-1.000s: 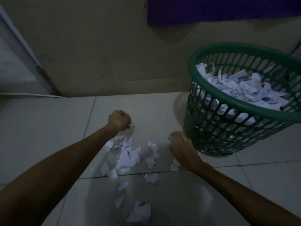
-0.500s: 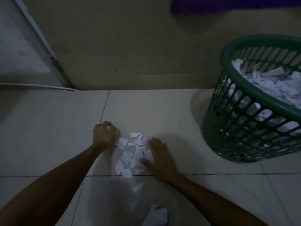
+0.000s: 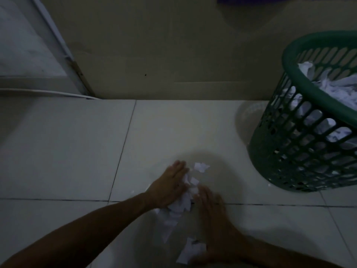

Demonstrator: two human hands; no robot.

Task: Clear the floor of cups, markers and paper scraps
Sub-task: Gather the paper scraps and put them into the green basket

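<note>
Pale tiled floor (image 3: 58, 151) fills the shot, dim light, wall behind. Over on the right stands the green basket (image 3: 301, 151), slotted sides, already holding a good load of white paper, so a fair share of the job looks done. No cups or markers anywhere in view, which suggests only scraps remain here. Now the 2 hands: the left hand (image 3: 168, 185) lies with straight, relaxed fingers pressing in from one side, and the right hand (image 3: 211, 205), blurred, fingers flat too, pushes from the other. Between them, touching both, sits the heap of paper scraps (image 3: 181, 204), bunched on the tile seam. Still loose: a crumpled piece (image 3: 190, 250) nearer the person, and a small scrap (image 3: 201, 167) just beyond the fingertips. Gathering under way; lifting and dumping remain.
</note>
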